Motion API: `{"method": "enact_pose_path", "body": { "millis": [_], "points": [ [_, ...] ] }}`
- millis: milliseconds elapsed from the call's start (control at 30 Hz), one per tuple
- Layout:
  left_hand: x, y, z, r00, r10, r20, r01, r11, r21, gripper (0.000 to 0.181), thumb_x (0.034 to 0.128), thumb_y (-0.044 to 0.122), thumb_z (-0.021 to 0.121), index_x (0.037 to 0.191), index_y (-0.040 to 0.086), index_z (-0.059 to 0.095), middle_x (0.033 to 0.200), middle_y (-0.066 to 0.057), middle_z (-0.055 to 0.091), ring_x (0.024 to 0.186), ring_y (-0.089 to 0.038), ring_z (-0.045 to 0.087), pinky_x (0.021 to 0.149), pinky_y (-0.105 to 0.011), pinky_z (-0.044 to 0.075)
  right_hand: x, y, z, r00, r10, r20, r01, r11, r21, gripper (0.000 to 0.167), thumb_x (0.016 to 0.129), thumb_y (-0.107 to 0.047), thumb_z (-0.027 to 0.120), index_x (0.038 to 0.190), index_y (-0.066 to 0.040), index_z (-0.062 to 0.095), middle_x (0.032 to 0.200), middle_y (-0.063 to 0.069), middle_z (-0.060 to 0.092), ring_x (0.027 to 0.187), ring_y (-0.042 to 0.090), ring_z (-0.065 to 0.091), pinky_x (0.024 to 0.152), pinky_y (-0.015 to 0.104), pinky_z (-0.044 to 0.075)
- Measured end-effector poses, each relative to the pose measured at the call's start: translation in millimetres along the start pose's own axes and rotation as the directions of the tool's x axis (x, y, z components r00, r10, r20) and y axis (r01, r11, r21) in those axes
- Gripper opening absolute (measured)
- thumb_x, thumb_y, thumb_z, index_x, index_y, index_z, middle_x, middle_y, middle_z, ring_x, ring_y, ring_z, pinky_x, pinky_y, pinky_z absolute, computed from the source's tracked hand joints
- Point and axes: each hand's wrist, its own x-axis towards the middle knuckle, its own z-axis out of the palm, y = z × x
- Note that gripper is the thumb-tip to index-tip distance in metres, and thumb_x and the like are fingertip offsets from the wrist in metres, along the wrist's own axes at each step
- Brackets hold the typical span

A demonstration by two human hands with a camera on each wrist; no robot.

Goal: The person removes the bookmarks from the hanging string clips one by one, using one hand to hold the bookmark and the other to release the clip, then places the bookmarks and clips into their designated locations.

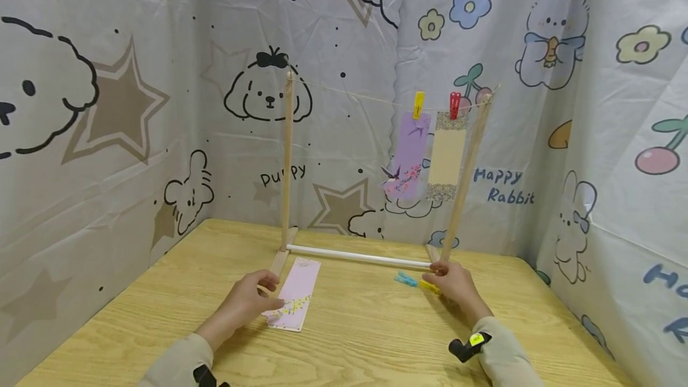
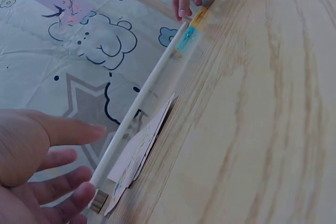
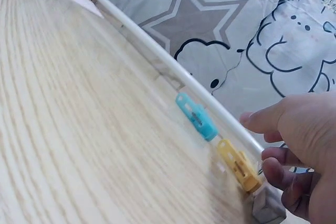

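My left hand [image 1: 245, 302] hovers at the left edge of a pink bookmark [image 1: 300, 282] with yellow blossoms, its thumb and fingers spread. Whether it touches the card I cannot tell. On the right, my right hand [image 1: 455, 286] is above a yellow clothespin [image 3: 239, 166], partly covering it in the head view. In the right wrist view its fingers are loosely bent and hold nothing. A blue clothespin [image 1: 405, 279] lies just left of the yellow one. Behind both hands stands a wooden frame with a white bar [image 1: 360, 257] low across it.
A string [image 1: 355, 94] spans the left post [image 1: 287, 160] and right post [image 1: 466, 178]. From it hang a purple bookmark [image 1: 412, 154] on a yellow clothespin [image 1: 418, 105] and a beige bookmark [image 1: 447, 154] on a red clothespin [image 1: 454, 105]. Printed curtains [image 1: 344, 40] enclose the wooden table [image 1: 371, 333].
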Motion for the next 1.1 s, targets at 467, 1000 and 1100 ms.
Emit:
{"method": "enact_pose_path", "body": {
  "millis": [467, 1000, 1100],
  "points": [
    [2.1, 0.7, 0.6, 0.996, 0.083, 0.029, -0.079, 0.992, -0.096, 0.041, 0.0853, 0.011, 0.086, 0.119, 0.002, 0.064, 0.113, -0.013, 0.063, 0.096, -0.024, 0.060, 0.080, -0.038, 0.053, -9.7, -33.3, -24.6, 0.984, -0.036, 0.174, 0.006, 0.985, 0.173, 0.048, 0.098, -0.024, 0.074, 0.133, 0.007, 0.062, 0.113, 0.018, 0.071, 0.095, 0.033, 0.069, 0.082, 0.046, 0.056],
    [4.6, -5.4, 2.4, 0.991, 0.124, 0.039, -0.119, 0.986, -0.119, 0.040, 0.0872, 0.012, 0.084, 0.120, 0.001, 0.064, 0.115, -0.015, 0.063, 0.097, -0.025, 0.059, 0.080, -0.038, 0.053, -9.7, -34.6, -27.3, 0.982, -0.030, 0.184, -0.003, 0.985, 0.172, 0.050, 0.100, -0.029, 0.072, 0.136, 0.003, 0.062, 0.120, 0.018, 0.070, 0.097, 0.034, 0.068, 0.087, 0.051, 0.054],
    [5.3, -5.6, 2.1, 0.992, 0.122, 0.031, -0.117, 0.986, -0.122, 0.040, 0.0870, 0.011, 0.084, 0.120, 0.001, 0.064, 0.114, -0.015, 0.063, 0.096, -0.024, 0.060, 0.079, -0.038, 0.053, -8.5, -36.5, -30.1, 0.982, -0.031, 0.185, -0.001, 0.985, 0.174, 0.053, 0.099, -0.033, 0.072, 0.137, 0.002, 0.061, 0.122, 0.019, 0.069, 0.096, 0.033, 0.068, 0.087, 0.052, 0.053]
  ]
}}
